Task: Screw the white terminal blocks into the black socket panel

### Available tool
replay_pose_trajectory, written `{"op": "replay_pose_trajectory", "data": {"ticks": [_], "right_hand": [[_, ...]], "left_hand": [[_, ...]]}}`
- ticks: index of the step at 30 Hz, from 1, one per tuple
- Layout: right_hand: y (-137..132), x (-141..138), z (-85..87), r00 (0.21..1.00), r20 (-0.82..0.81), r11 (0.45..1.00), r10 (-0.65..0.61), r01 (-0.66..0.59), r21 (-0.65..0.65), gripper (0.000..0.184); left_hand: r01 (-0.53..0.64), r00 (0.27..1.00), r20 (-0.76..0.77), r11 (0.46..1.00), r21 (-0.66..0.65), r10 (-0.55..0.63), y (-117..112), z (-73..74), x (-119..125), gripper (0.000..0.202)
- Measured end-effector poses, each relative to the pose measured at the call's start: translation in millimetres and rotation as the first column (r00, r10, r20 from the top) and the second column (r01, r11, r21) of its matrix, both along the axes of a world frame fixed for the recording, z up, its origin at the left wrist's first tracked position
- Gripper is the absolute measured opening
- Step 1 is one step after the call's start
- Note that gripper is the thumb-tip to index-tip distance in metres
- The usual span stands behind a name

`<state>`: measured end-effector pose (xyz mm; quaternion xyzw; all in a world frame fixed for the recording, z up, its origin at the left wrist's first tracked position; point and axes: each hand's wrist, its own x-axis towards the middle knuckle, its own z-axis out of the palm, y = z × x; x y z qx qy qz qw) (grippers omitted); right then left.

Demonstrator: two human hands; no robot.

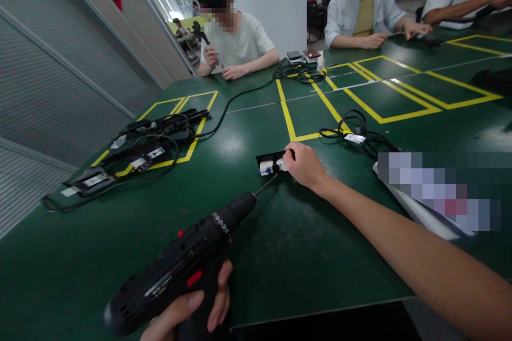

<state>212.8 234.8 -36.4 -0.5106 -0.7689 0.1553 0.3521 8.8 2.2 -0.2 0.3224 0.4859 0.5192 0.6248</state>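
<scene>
Workshop hall, ceiling lights, grey panelled wall along one side. A long dark green table (pixel 224 149) marked off in yellow tape rectangles (pixel 404 90) fills the view. Across it three other people sit with their own hands on the far edge; one of them holds a tool upright.

Largest item near the wearer: a black cordless screwdriver (pixel 180 266) with red buttons, gripped in the left hand (pixel 188 311), fingers wrapped round the handle from below. Its thin bit (pixel 266 185) points up the table, tip just short of the workpiece, apparently not yet touching it.

On the wearer's left, inside a taped box, a row of black adapter units with cables (pixel 140 154), white labels showing. To the right, a loose coil of black cable (pixel 360 133) with a white label, and a white sheet at the table edge.

Smallest: the small black housing (pixel 272 162) with white and blue inserts, lying flat on the bare green between the taped boxes. The right hand (pixel 306 165) is closed over its right end, fingertips pinning it down.

Judgement on doing it well: hold the housing firmly so it cannot spin, bring the bit square onto the screw head before the trigger is pressed, keep the fingertips clear of the bit's line. The screw itself is too small to make out.
</scene>
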Motion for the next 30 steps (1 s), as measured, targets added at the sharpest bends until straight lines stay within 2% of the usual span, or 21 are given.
{"op": "replay_pose_trajectory", "data": {"ticks": [7, 14, 30], "right_hand": [[-1.2, -0.2, 0.6, 1.0, -0.007, 1.0, 0.0, 0.0, -0.003, 0.018], [-1.1, -1.4, 0.6, 1.0, -0.013, 1.0, -0.004, 0.004, 0.003, 0.019], [-1.1, -0.6, 0.3, 1.0, 0.004, 1.0, 0.011, -0.011, 0.023, 0.018]], "left_hand": [[0.008, 1.0, -0.007, 1.0, 0.019, -0.008, 2.0, 2.3, 0.0, 0.049], [-0.013, 1.0, -0.028, 0.999, -0.035, 0.012, 0.5, 0.3, -1.4, 0.049], [0.042, 0.998, -0.043, 0.999, 0.026, -0.041, 1.6, -0.1, -3.2, 0.05]]}}
